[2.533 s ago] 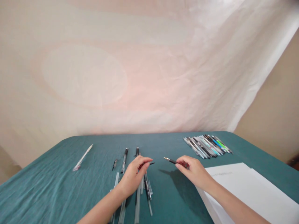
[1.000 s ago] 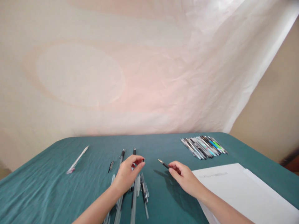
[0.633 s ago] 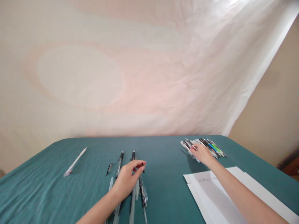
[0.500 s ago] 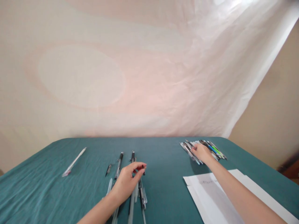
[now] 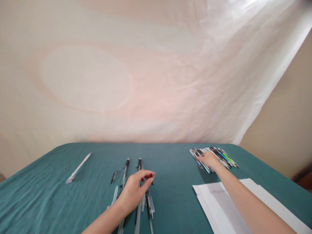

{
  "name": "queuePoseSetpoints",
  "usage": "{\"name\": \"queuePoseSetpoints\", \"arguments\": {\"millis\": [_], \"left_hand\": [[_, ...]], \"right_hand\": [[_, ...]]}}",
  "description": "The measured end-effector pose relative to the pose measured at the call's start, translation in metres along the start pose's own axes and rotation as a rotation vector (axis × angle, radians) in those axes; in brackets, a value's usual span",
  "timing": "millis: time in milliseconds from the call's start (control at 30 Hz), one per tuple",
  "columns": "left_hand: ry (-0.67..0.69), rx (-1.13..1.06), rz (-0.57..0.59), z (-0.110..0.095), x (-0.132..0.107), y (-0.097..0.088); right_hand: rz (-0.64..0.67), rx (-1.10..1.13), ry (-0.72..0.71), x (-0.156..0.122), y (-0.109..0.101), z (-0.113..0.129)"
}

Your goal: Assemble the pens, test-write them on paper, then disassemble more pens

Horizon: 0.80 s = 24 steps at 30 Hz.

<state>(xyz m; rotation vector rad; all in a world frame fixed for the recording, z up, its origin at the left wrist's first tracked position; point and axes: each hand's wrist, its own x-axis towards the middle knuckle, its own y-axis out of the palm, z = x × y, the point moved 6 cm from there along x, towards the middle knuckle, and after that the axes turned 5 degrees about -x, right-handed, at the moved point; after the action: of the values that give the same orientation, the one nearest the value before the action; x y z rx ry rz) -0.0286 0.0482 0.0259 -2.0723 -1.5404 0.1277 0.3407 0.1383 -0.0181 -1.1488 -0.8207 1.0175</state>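
Looking from the head view, we're seeing the left hand [image 5: 134,191] pinching a small dark piece [image 5: 152,179] between thumb and fingertip, over the teal tablecloth [image 5: 175,201]. It's probably weighing next to nothing, stiff and smooth, and its slimness is likely making it easy to drop; a fingertip pinch around its middle is looking like the right hold. Its long axis is running nearly upright in view, though which end is the tip, we're not telling from here!

Across to the right hand [image 5: 210,160], and it's resting on the row of pens [image 5: 227,157], fingers curling at the left part; whether they're gripping one or just touching, we cannot tell. Those pens are lying side by side beyond the white paper [image 5: 260,201], long axes slanting, far ends leaning left, near ends leaning right. They're looking light and rigid, with slick round barrels likely to be rolling if nudged, so mid-barrel is seeming the surest place for holding one.
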Motion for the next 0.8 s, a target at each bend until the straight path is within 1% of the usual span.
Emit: {"name": "queuePoseSetpoints", "arguments": {"millis": [67, 133, 200, 267, 300, 367, 433, 500, 567, 667, 800], "left_hand": [[-0.001, -0.015, -0.004, 0.000, 0.000, 0.000], [-0.003, -0.058, -0.029, -0.001, 0.000, -0.001], [-0.027, -0.159, -0.063, -0.004, -0.001, -0.002], [-0.100, -0.334, -0.075, -0.006, -0.003, 0.002], [-0.153, -0.443, -0.064, -0.007, -0.005, 0.005], [-0.264, -0.677, -0.030, -0.010, -0.010, 0.015], [-0.366, -0.898, -0.003, -0.016, -0.016, 0.024], [-0.442, -1.069, 0.028, -0.022, -0.021, 0.031], [-0.474, -1.163, 0.056, -0.027, -0.025, 0.035], [-0.452, -1.182, 0.076, -0.032, -0.026, 0.035], [-0.390, -1.114, 0.117, -0.033, -0.026, 0.036]], "right_hand": [[-0.009, 0.050, -0.015, -0.006, -0.006, 0.004], [-0.017, 0.114, -0.058, -0.018, -0.013, 0.014], [-0.007, 0.194, -0.134, -0.038, -0.019, 0.031], [0.058, 0.307, -0.227, -0.067, -0.021, 0.054], [0.180, 0.500, -0.292, -0.086, -0.019, 0.070], [0.400, 0.806, -0.351, -0.125, -0.017, 0.098], [0.546, 0.947, -0.372, -0.160, -0.018, 0.121], [0.561, 0.981, -0.403, -0.184, -0.021, 0.137], [0.534, 0.999, -0.434, -0.198, -0.022, 0.146], [0.530, 1.013, -0.440, -0.207, -0.015, 0.151], [0.579, 0.979, -0.438, -0.213, -0.004, 0.152]]}}
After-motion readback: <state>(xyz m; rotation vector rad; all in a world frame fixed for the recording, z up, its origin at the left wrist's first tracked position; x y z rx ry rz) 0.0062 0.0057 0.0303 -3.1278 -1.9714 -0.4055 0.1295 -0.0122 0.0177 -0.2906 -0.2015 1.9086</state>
